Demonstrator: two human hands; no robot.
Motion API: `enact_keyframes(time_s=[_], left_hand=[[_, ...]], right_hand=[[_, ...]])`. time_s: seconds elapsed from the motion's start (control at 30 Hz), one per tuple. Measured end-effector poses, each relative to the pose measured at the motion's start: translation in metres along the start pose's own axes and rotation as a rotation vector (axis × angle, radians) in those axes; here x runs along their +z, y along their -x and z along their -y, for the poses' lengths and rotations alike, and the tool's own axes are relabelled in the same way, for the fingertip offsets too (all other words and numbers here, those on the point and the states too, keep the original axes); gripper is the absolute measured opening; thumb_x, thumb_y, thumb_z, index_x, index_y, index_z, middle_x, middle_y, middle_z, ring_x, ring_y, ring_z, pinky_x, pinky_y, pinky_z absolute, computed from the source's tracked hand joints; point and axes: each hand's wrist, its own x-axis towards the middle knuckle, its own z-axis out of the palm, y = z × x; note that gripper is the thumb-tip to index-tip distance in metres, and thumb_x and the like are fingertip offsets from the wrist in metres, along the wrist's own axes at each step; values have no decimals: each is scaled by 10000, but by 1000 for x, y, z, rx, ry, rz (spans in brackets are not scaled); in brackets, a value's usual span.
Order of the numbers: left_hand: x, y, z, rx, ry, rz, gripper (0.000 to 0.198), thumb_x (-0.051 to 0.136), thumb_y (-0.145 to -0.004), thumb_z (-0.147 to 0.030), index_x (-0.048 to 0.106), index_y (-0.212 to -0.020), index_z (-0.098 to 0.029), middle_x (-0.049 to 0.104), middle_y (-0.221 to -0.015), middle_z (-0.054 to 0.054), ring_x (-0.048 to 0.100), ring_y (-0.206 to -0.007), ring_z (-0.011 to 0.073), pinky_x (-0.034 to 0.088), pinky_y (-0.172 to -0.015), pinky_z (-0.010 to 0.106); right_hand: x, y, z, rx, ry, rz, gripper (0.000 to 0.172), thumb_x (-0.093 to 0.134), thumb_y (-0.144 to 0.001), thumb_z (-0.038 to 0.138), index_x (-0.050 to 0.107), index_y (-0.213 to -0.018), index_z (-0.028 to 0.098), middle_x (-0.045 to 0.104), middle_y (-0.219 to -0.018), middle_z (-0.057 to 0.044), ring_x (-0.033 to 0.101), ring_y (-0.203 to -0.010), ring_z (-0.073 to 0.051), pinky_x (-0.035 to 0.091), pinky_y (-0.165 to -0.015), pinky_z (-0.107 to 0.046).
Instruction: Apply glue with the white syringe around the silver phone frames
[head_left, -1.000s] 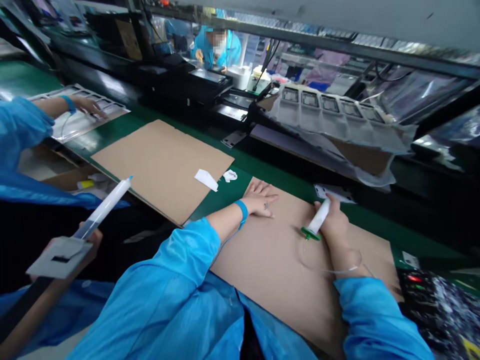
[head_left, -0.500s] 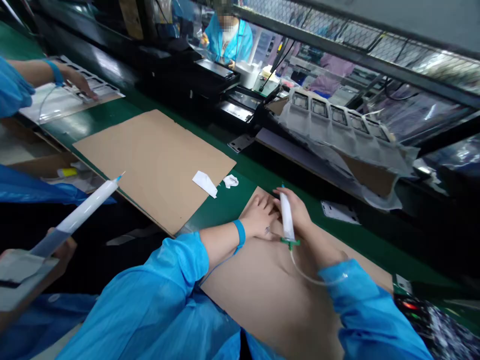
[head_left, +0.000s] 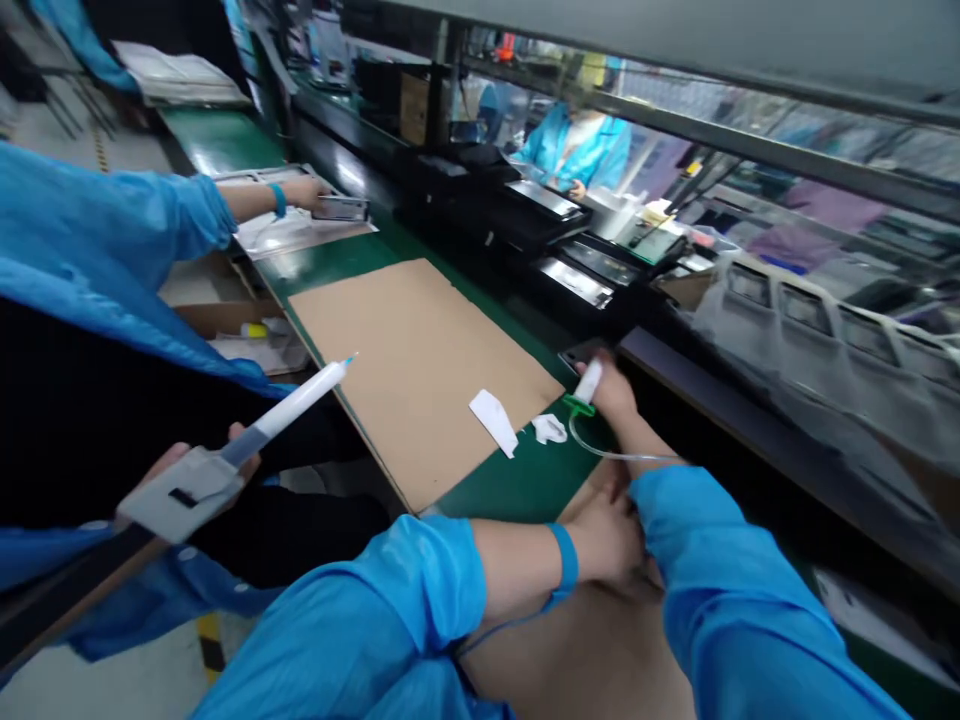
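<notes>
Left grip [head_left: 606,535], its opening hidden by the right sleeve [head_left: 720,570], rests on a cardboard sheet [head_left: 570,660], while the right grip [head_left: 613,392] closes around a white syringe [head_left: 589,382], green-flanged and tubed, above the green worktop [head_left: 525,490].

A factory production floor, probably electronics assembly: a long green line belt [head_left: 517,490] running from near to far, tan cardboard sheets [head_left: 420,370] laid along it, black fixtures [head_left: 547,205] on its far side, formed plastic trays [head_left: 802,310] at right, blue cleanroom gowns [head_left: 97,210], and a blue antistatic wrist strap [head_left: 564,557].
</notes>
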Motion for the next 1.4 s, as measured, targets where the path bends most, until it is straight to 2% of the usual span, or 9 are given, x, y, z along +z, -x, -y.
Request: enact_keyframes(time_s=[0.27,0.43,0.63,0.77,0.9,1.03,1.13,1.27,1.4], left_hand=[[11,-7,4,5,11,-94,760,746,-895,-490,728,-1615,-245,710,-1645,72,484,-1664,540,336,-1393,799],[4,-5,4,-26,81,-56,715,745,-923,-603,804,-1526,-223,702,-1655,144,498,-1653,528,400,-1346,722],[-3,2,2,-51,118,-142,803,646,-1013,-718,736,-1589,-167,626,-1708,217,477,-1657,506,415,-1311,675],[-5,6,4,-102,118,-130,788,628,-1046,-720,707,-1608,-173,594,-1730,233,472,-1663,475,336,-1361,672],[-11,12,7,-160,135,-145,854,620,-1057,-772,684,-1622,-135,538,-1764,264,361,-1717,514,277,-1389,718],[-19,21,9,-189,181,-208,622,648,-1120,-524,731,-1523,-57,558,-1718,302,456,-1657,478,350,-1383,692],[-26,26,14,-177,213,-238,427,745,-1096,-377,763,-1438,-124,628,-1658,222,538,-1603,413,452,-1350,646],[-35,27,19,-151,293,-242,437,776,-1116,-441,701,-1472,-198,702,-1521,132,726,-1341,302,655,-1143,553],[-40,20,12,-84,423,-168,446,771,-1119,-447,695,-1477,-191,713,-1490,134,746,-1285,290,680,-1091,523]], right_hand=[[-3,42,-6,203,69,-95,842,803,-992,497,524,-1640,38,739,-1421,-389,734,-1406,-544,605,-1151,-649],[-6,45,-17,195,-7,-107,693,760,-927,337,597,-1564,118,805,-1266,-289,809,-1253,-465,630,-1095,-578],[-26,78,-46,136,-166,-163,719,764,-800,400,599,-1470,196,825,-1080,-125,820,-1059,-352,628,-1045,-478],[-47,124,-78,118,-253,-281,779,751,-716,582,556,-1386,235,795,-1033,-78,807,-997,-346,623,-1063,-525],[-70,201,-118,142,-297,-418,793,727,-686,680,464,-1320,284,741,-982,-54,807,-1078,-420,585,-1156,-645],[-78,295,-143,142,-302,-457,676,756,-702,620,412,-1219,354,682,-847,-20,820,-980,-456,627,-1096,-715],[-68,348,-149,99,-316,-416,595,756,-722,623,454,-1158,354,672,-781,-13,826,-866,-448,670,-999,-750],[-46,381,-148,-59,-299,-286,416,775,-797,546,618,-1121,339,766,-869,-48,843,-824,-374,734,-861,-625],[-44,376,-139,-436,-91,-130,195,682,-924,365,744,-1097,302,857,-1021,-98,871,-962,-361,699,-1047,-678]])
